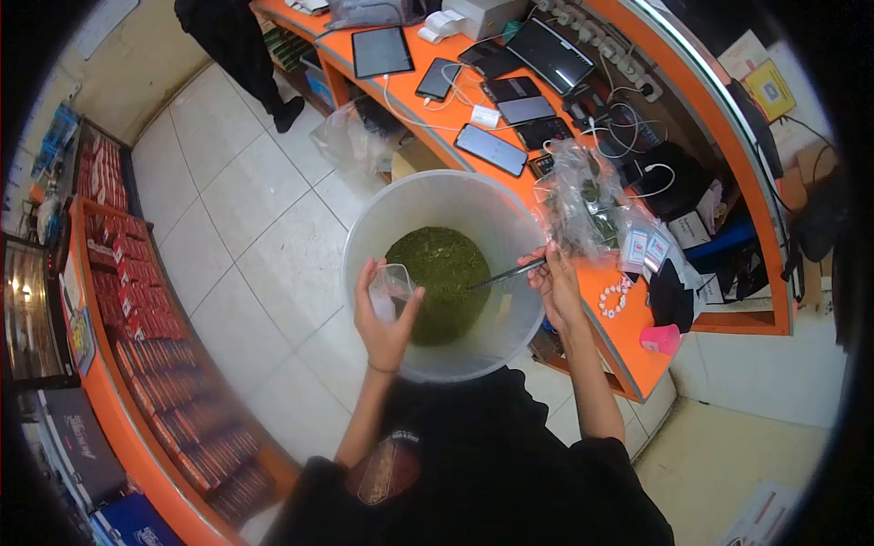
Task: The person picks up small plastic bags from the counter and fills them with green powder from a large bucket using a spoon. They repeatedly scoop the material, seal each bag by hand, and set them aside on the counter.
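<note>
A large translucent plastic bucket [496,205] stands in front of me with a layer of dark green, finely chopped leaf-like material [442,309] at its bottom. Over its left side, my left hand [384,323] is closed around a small clear plastic container [393,280], whose exact kind I cannot make out. My right hand [557,287] grips the dark handle of a thin utensil, seemingly a spoon [512,274], at the bucket's right rim. Its lower end points down towards the green material, and I cannot see whether the tip touches it.
An orange desk [614,341] runs along the right, bearing a tablet [382,52], phones [492,149], cables, crumpled clear plastic bags [578,200], a bead bracelet [614,297] and a pink cup [660,339]. Shelves of packets [182,409] line the left. A person's leg [250,64] is at the back.
</note>
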Demonstrator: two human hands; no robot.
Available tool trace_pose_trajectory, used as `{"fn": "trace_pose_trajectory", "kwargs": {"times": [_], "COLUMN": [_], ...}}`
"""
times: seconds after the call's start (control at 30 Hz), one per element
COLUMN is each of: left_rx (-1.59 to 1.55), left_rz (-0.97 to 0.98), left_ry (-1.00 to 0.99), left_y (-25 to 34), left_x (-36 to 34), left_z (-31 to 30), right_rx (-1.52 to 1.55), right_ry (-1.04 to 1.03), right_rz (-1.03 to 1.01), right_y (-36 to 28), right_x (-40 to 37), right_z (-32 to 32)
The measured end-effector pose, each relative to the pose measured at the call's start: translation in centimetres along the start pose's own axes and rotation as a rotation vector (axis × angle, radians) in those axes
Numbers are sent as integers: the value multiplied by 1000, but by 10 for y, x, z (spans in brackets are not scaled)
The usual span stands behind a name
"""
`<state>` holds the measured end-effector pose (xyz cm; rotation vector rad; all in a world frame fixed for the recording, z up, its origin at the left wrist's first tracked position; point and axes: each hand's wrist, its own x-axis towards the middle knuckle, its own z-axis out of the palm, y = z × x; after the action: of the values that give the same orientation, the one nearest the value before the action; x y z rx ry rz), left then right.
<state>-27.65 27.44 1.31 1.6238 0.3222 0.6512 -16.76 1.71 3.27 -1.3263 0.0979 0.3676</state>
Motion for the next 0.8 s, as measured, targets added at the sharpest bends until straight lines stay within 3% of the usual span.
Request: {"fn": "trace_pose_trajectory", "kwargs": {"times": [0.1,0.17,0.23,0.3,0.33,0.4,0.5,0.63,0.73,0.8], "left_rx": [315,452,549,562,558,564,524,438,348,348], "left_rz": [118,144,319,222,181,150,124,63,37,59], "left_ry": [-94,-140,-211,-240,-265,-290,-285,-226,-175,-134], "left_y": [8,11,5,6,6,8,11,14,25,25], "left_x": [1,3,3,-1,-2,-2,-3,-7,-14,-18], "left_z": [7,10,16,21,24,28,29,26,23,19], "right_rx": [104,46,-10,-310,-300,-665,-783,-495,-53,-99], "right_ry": [88,176,168,64,53,-214,-263,-55,102,50], "right_rz": [-93,-262,-351,-678,-678,-1123,-1231,-1124,-629,-702], "right_y": [-5,-19,-23,-22,-23,-23,-14,-2,3,3], "right_x": [-12,-27,-46,-66,-71,-78,-84,-80,-87,-98], "right_z": [3,19,32,47,52,59,52,35,30,30]}}
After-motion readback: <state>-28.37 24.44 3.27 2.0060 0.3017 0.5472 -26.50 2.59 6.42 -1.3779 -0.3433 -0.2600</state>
